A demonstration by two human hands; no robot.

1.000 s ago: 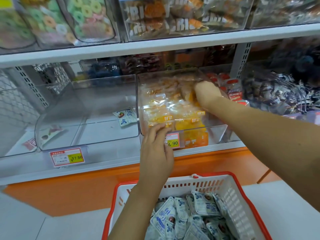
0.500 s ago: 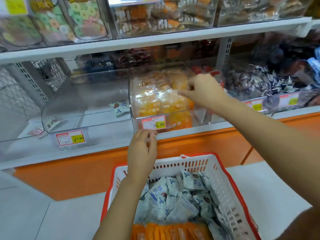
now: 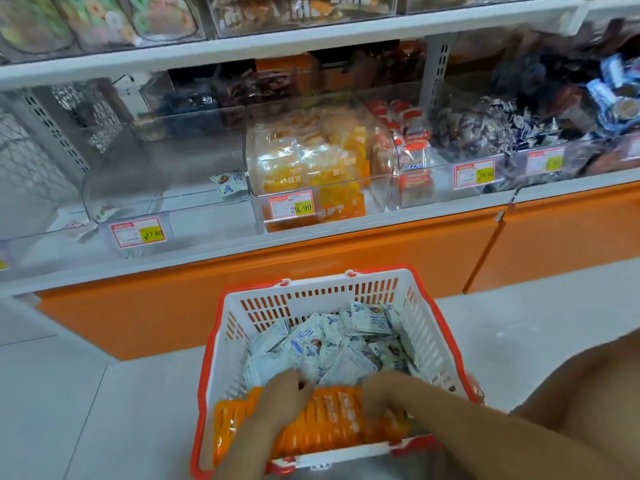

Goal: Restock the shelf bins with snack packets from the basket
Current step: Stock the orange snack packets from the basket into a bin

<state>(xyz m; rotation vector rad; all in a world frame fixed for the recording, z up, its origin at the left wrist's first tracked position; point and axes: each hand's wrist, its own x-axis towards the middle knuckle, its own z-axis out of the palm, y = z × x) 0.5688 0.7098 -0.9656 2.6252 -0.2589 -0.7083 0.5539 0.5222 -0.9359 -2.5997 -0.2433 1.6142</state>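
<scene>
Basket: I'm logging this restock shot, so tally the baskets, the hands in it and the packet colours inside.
Basket: 1
Hands: 2 (left hand, right hand)
Packet colours: 2 (white-blue packets, orange packets)
Total: 5

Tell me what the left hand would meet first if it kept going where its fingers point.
Most likely the blue-and-white packets heaped in the basket, just beyond the fingertips of the left hand; depth is hard to judge.
</scene>
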